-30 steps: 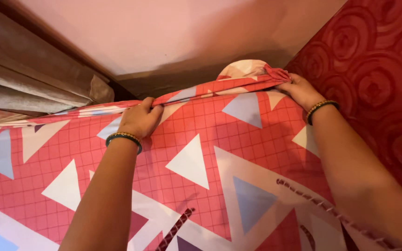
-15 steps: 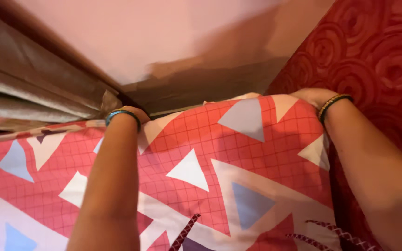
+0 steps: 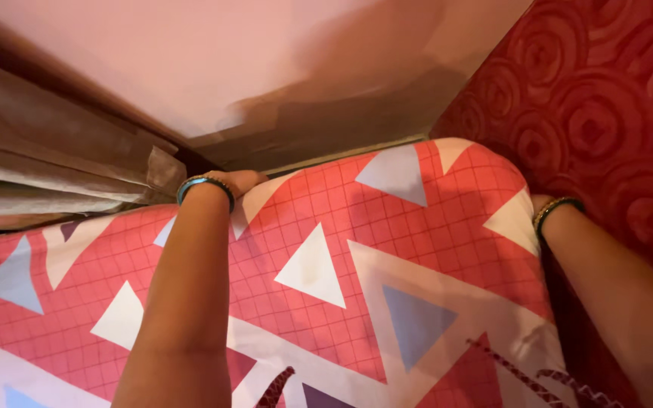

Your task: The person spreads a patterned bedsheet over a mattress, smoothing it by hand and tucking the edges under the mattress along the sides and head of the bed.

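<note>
Left hand reaching over the far edge of the red sheet, fingers curled down behind that edge and out of sight, so cannot tell if the grip is closed on the cloth or just pressing it. Only the back of the hand and the wrist showing, with a blue-green bangle round the wrist, right at the sheet's far edge. Left arm lying across the sheet, pointing toward that edge. Right hand down beside the sheet's right side, just past its rounded far corner, almost all hidden behind the cloth; cannot tell its grip either. Dark and gold bangle on the right wrist, just beside the sheet's right edge, and the right arm running along that side. Red sheet pulled flat and smooth over the bed, filling the lower part of the view, its far right corner rounded and snug. Thin grid lines all over the sheet, with white, grey-blue and dark triangles, and a dark dotted line near its close end. Pink wall rising just behind the sheet's far edge, with a dark shadow where the two meet. Brown curtain hanging in folds to the left of the sheet's far edge, near the left hand. Deep red wall with round swirls to the right of the sheet, close by the right hand.
</note>
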